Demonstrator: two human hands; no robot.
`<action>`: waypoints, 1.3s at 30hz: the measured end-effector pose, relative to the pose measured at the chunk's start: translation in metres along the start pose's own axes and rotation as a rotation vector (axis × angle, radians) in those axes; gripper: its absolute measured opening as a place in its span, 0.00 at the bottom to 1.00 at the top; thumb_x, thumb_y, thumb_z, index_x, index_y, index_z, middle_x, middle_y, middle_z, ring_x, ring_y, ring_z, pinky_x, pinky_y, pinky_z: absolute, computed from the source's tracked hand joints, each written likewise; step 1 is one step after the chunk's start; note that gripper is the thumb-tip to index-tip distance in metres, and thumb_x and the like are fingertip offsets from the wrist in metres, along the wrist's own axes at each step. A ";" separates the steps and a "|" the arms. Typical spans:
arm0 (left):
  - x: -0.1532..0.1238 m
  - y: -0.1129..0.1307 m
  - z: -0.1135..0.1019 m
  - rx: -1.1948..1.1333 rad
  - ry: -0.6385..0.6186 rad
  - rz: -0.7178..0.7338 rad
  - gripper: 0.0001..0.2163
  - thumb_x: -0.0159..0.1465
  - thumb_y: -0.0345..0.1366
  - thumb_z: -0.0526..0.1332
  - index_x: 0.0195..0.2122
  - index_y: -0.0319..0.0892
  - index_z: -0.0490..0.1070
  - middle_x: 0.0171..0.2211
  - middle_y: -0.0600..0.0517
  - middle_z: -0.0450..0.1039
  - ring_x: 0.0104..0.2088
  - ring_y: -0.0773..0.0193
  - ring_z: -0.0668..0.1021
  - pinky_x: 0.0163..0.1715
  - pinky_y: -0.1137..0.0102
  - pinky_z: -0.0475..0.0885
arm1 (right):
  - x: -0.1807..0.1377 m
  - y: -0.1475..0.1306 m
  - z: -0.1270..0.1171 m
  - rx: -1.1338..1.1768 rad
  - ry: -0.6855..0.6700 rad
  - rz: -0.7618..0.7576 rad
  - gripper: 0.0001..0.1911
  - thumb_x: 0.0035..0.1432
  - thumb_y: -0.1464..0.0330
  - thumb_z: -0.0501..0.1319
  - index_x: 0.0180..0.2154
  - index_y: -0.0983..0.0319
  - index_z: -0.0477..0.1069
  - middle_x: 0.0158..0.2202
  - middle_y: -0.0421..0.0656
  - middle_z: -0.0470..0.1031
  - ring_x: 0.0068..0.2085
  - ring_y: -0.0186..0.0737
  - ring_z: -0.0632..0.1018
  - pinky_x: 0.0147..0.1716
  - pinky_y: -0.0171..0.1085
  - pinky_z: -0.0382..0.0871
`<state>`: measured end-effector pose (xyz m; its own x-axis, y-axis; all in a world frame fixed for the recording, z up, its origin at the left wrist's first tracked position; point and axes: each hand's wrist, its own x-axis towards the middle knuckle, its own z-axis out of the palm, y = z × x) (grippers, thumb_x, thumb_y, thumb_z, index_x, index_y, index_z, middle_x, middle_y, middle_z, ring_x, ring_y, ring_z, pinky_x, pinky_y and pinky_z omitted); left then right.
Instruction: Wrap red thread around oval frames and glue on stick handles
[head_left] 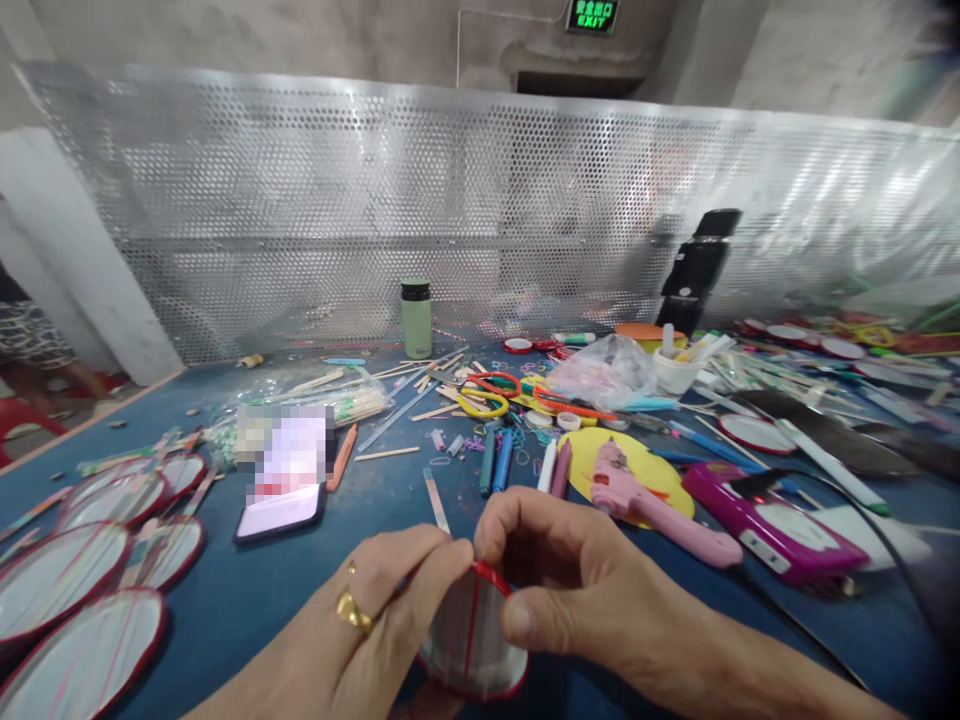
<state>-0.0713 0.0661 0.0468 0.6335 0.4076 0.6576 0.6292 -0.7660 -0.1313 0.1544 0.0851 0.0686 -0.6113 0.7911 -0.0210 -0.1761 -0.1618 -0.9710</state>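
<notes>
Both the left hand (379, 600) and right hand (574, 580) pinch shut on the red-rimmed disc (472, 645) between them.

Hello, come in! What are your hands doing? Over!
Left hand and right hand both pinching the red-rimmed disc at its top edge. Red band across its face. Phone and pink glue gun beyond, not touching.

Head camera looks down (from close) at left hand (375, 600), right hand (570, 580) and table (285, 590).
</notes>
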 end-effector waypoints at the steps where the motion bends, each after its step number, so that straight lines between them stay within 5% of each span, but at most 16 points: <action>1: 0.000 0.000 0.000 0.004 0.002 -0.003 0.25 0.65 0.31 0.59 0.63 0.41 0.58 0.50 0.47 0.74 0.50 0.59 0.78 0.51 0.70 0.75 | 0.000 0.000 0.000 -0.001 0.001 0.002 0.21 0.47 0.61 0.74 0.37 0.63 0.68 0.33 0.37 0.72 0.33 0.30 0.72 0.32 0.29 0.64; 28: -0.004 0.003 0.003 -0.089 -0.014 -0.080 0.28 0.62 0.27 0.59 0.63 0.41 0.57 0.52 0.46 0.74 0.52 0.58 0.77 0.56 0.67 0.71 | 0.000 -0.002 0.000 -0.004 -0.036 0.013 0.23 0.50 0.58 0.73 0.42 0.63 0.69 0.38 0.39 0.72 0.38 0.30 0.71 0.36 0.27 0.65; 32: -0.008 0.002 0.008 -0.147 -0.031 -0.143 0.30 0.61 0.26 0.58 0.65 0.40 0.54 0.57 0.43 0.69 0.56 0.57 0.73 0.56 0.68 0.71 | -0.003 -0.004 0.003 -0.199 0.000 -0.012 0.23 0.55 0.53 0.67 0.45 0.61 0.70 0.40 0.41 0.73 0.38 0.32 0.72 0.36 0.28 0.65; 39: -0.002 0.002 0.015 -0.219 0.023 -0.237 0.32 0.59 0.27 0.61 0.65 0.41 0.52 0.57 0.42 0.67 0.58 0.55 0.71 0.57 0.68 0.70 | -0.006 0.005 0.003 -0.744 0.203 -0.109 0.18 0.64 0.57 0.58 0.28 0.62 0.69 0.22 0.35 0.64 0.24 0.27 0.64 0.22 0.27 0.57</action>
<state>-0.0649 0.0712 0.0345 0.4692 0.5777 0.6679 0.6444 -0.7411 0.1883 0.1547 0.0773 0.0642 -0.4542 0.8840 0.1103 0.3811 0.3047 -0.8729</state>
